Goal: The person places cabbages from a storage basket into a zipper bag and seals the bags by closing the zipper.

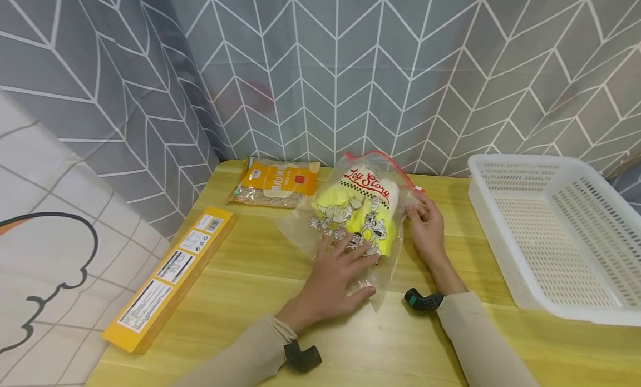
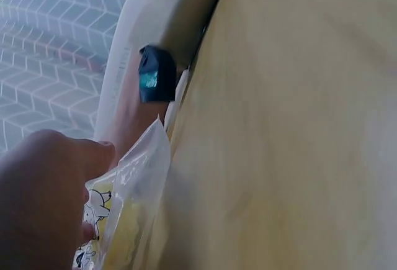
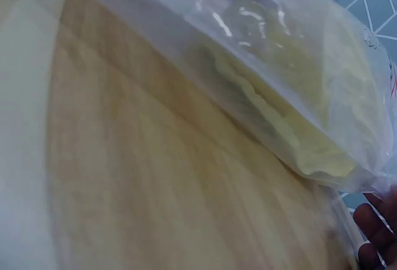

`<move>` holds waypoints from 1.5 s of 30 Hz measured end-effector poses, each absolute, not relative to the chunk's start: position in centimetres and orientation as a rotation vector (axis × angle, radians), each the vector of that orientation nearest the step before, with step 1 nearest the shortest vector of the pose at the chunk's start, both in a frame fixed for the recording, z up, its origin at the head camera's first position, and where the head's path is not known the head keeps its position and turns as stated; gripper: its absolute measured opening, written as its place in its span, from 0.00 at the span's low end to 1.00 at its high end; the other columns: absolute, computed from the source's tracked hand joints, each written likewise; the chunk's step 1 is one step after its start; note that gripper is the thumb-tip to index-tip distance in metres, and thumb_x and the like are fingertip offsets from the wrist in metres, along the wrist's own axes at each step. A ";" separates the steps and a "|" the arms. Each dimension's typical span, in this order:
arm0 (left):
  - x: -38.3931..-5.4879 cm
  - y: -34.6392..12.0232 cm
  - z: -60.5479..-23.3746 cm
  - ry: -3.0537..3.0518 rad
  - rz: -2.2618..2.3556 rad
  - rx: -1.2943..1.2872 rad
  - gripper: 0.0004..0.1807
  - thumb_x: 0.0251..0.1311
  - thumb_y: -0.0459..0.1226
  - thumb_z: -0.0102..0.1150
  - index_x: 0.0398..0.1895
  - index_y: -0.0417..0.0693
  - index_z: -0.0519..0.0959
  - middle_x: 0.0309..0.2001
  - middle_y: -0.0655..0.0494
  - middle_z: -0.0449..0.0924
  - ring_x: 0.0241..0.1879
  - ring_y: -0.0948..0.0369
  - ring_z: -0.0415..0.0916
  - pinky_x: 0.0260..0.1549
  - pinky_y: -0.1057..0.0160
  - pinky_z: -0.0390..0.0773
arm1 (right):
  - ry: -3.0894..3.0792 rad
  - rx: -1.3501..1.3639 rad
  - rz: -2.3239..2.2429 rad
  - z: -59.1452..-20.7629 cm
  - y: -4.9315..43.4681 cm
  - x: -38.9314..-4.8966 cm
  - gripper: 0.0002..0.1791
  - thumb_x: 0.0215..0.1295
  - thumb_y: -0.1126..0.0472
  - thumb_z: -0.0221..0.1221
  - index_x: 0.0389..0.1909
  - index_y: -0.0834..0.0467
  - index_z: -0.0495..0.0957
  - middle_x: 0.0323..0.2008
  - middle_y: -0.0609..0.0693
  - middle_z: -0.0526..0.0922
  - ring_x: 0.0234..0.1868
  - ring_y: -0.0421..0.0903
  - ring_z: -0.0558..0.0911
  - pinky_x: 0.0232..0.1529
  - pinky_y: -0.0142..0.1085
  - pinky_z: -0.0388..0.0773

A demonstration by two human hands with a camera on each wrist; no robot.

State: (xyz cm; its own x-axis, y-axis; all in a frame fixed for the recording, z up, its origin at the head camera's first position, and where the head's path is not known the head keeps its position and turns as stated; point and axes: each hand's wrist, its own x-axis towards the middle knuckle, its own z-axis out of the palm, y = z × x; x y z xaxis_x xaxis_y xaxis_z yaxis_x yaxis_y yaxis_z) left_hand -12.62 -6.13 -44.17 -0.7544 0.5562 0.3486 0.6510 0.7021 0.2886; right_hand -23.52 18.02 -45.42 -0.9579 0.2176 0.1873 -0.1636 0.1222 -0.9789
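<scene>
A clear zip bag (image 1: 400, 239) with a red zip strip lies on the table, printed with cartoon figures and red lettering. Something bright yellow (image 1: 328, 197) and white fills it; in the right wrist view the yellow content (image 3: 279, 118) has a soft, wavy edge. My left hand (image 1: 333, 281) rests spread on the bag's lower part, fingers straight. At the upper right corner, by the end of the red strip, my right hand (image 1: 428, 226) pinches the bag's edge between thumb and curled fingers. Only some right fingertips (image 3: 372, 226) show in the right wrist view.
A white plastic basket (image 1: 506, 264) stands on the right of the wooden table (image 1: 240, 298). Behind the bag, to the left, lies an orange-labelled food packet (image 1: 280, 178). A long yellow box (image 1: 172, 276) lies along the left edge. Patterned grey curtains (image 1: 350, 70) hang behind.
</scene>
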 end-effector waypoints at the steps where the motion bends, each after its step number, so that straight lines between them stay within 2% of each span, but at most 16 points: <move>1: -12.5 -6.0 -44.1 -2.678 -0.582 -0.972 0.32 0.65 0.60 0.56 0.72 0.67 0.71 0.74 0.62 0.68 0.79 0.47 0.57 0.74 0.31 0.47 | -2.123 -0.043 1.918 -45.2 18.0 -23.5 0.21 0.75 0.69 0.54 0.66 0.65 0.72 0.29 0.32 0.85 0.29 0.30 0.79 0.29 0.21 0.71; 7: -13.1 -6.4 -43.0 -2.648 -0.668 -0.879 0.27 0.66 0.55 0.59 0.68 0.64 0.75 0.71 0.61 0.74 0.75 0.49 0.63 0.72 0.34 0.55 | -2.218 -0.007 1.881 -43.1 17.6 -22.4 0.23 0.75 0.72 0.50 0.68 0.68 0.70 0.24 0.45 0.79 0.25 0.35 0.75 0.26 0.23 0.68; 10: -14.2 -7.5 -42.2 -2.598 -0.768 -0.771 0.25 0.65 0.51 0.61 0.64 0.59 0.78 0.68 0.56 0.77 0.73 0.48 0.66 0.68 0.36 0.60 | -2.270 0.036 1.841 -42.4 17.4 -21.9 0.23 0.75 0.72 0.49 0.69 0.67 0.69 0.25 0.50 0.78 0.27 0.36 0.75 0.28 0.24 0.69; 12: -15.2 -8.6 -41.7 -2.592 -0.821 -0.683 0.24 0.65 0.50 0.61 0.64 0.58 0.79 0.69 0.54 0.76 0.74 0.46 0.64 0.69 0.35 0.59 | -2.286 0.062 1.834 -42.3 17.4 -21.8 0.23 0.75 0.72 0.48 0.69 0.67 0.69 0.27 0.53 0.78 0.28 0.37 0.75 0.29 0.25 0.70; 16: -16.9 -10.7 -41.3 -2.685 -0.889 -0.521 0.30 0.67 0.53 0.59 0.71 0.60 0.72 0.77 0.53 0.65 0.79 0.43 0.52 0.72 0.30 0.50 | -2.299 0.094 1.833 -42.6 17.6 -22.0 0.23 0.76 0.72 0.47 0.70 0.66 0.69 0.29 0.56 0.78 0.30 0.37 0.76 0.31 0.25 0.71; 19: -18.0 -11.8 -41.6 -2.794 -0.936 -0.468 0.37 0.68 0.59 0.55 0.77 0.62 0.63 0.81 0.52 0.53 0.81 0.41 0.43 0.72 0.26 0.41 | -2.295 0.102 1.838 -43.6 18.1 -22.6 0.24 0.76 0.71 0.47 0.71 0.63 0.69 0.29 0.53 0.78 0.30 0.36 0.76 0.31 0.24 0.71; 21: -18.5 -12.1 -41.8 -2.860 -0.953 -0.463 0.41 0.68 0.63 0.52 0.80 0.64 0.56 0.83 0.53 0.48 0.82 0.40 0.41 0.73 0.26 0.37 | -2.292 0.105 1.838 -44.3 18.3 -23.0 0.23 0.77 0.69 0.47 0.71 0.61 0.69 0.29 0.50 0.78 0.30 0.35 0.76 0.31 0.24 0.71; 24: -19.0 -12.3 -42.2 -2.910 -0.962 -0.475 0.44 0.68 0.65 0.50 0.82 0.66 0.50 0.83 0.55 0.46 0.81 0.39 0.44 0.73 0.26 0.36 | -2.290 0.110 1.830 -45.2 18.6 -23.4 0.23 0.78 0.67 0.48 0.72 0.57 0.69 0.30 0.48 0.78 0.31 0.34 0.75 0.31 0.24 0.71; 30: -19.2 -12.0 -42.2 -2.938 -0.938 -0.504 0.45 0.66 0.67 0.50 0.82 0.66 0.51 0.81 0.58 0.56 0.77 0.45 0.58 0.70 0.30 0.46 | -2.279 0.092 1.826 -45.6 18.7 -23.5 0.23 0.79 0.64 0.49 0.71 0.56 0.71 0.30 0.45 0.78 0.32 0.35 0.76 0.32 0.24 0.71; 35: -18.8 -12.2 -41.5 -2.978 -0.959 -0.587 0.40 0.68 0.64 0.51 0.80 0.66 0.57 0.78 0.56 0.63 0.76 0.52 0.62 0.67 0.37 0.55 | -2.270 0.004 1.848 -45.5 18.6 -23.4 0.22 0.79 0.63 0.49 0.70 0.55 0.72 0.29 0.42 0.75 0.33 0.35 0.73 0.34 0.25 0.71; 40: -18.6 -13.1 -40.4 -3.004 -1.205 -0.729 0.36 0.69 0.56 0.57 0.78 0.61 0.63 0.71 0.53 0.71 0.59 0.53 0.78 0.63 0.47 0.72 | -2.295 -0.073 1.854 -45.3 18.5 -23.3 0.21 0.79 0.64 0.48 0.69 0.57 0.73 0.26 0.40 0.71 0.30 0.36 0.69 0.35 0.26 0.67; 42: -18.6 -13.4 -40.2 -3.007 -1.333 -0.777 0.35 0.69 0.53 0.60 0.77 0.59 0.64 0.66 0.53 0.74 0.50 0.56 0.81 0.57 0.52 0.79 | -2.306 -0.072 1.858 -45.3 18.6 -23.4 0.21 0.79 0.64 0.47 0.68 0.58 0.73 0.26 0.40 0.71 0.30 0.37 0.69 0.36 0.26 0.67; 45: -18.7 -13.9 -40.0 -3.021 -1.516 -0.844 0.36 0.68 0.50 0.62 0.76 0.58 0.65 0.59 0.52 0.77 0.47 0.58 0.82 0.51 0.59 0.82 | -2.328 -0.021 1.851 -44.9 18.5 -23.1 0.20 0.79 0.64 0.47 0.67 0.59 0.74 0.26 0.41 0.71 0.29 0.37 0.68 0.35 0.27 0.67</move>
State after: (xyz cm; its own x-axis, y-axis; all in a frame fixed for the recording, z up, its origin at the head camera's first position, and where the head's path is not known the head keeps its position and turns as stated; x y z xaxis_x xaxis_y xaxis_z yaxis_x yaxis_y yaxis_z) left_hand -18.68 -13.91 -39.96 -0.8280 0.5540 -0.0866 0.2616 0.5183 0.8142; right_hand -23.08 18.51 -44.87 -0.9859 0.1149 0.1217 -0.0927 0.2305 -0.9686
